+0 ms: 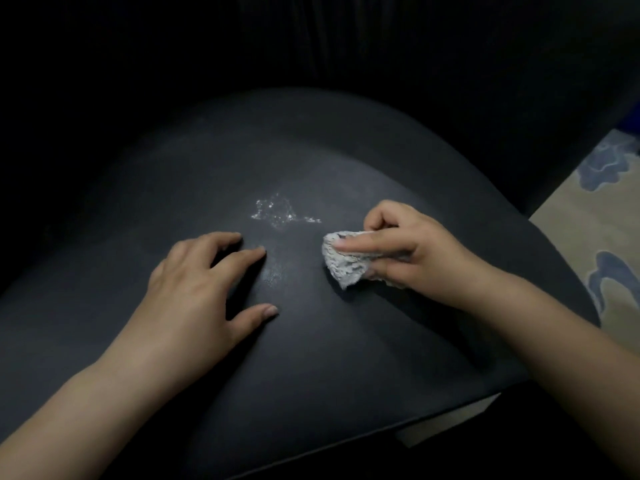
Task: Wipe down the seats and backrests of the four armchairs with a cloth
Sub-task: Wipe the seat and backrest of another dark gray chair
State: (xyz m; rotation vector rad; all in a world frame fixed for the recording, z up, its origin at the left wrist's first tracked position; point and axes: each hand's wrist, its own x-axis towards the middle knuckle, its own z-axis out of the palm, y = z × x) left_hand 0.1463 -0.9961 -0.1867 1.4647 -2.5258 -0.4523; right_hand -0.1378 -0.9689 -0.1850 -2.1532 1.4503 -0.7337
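Note:
A dark armchair seat point(346, 341) fills most of the view, with its black backrest point(311, 46) rising behind in shadow. My right hand point(412, 247) grips a crumpled grey-white cloth point(343, 263) and holds it against the seat, right of centre. My left hand point(204, 282) rests on the seat with fingers spread, a short way left of the cloth. A whitish, glistening smear point(277, 211) lies on the seat just beyond both hands.
A beige carpet with blue cloud patterns point(602, 230) shows to the right of the chair. A pale strip of floor or chair base point(446, 424) appears under the seat's front edge. The chair's left arm side is lost in darkness.

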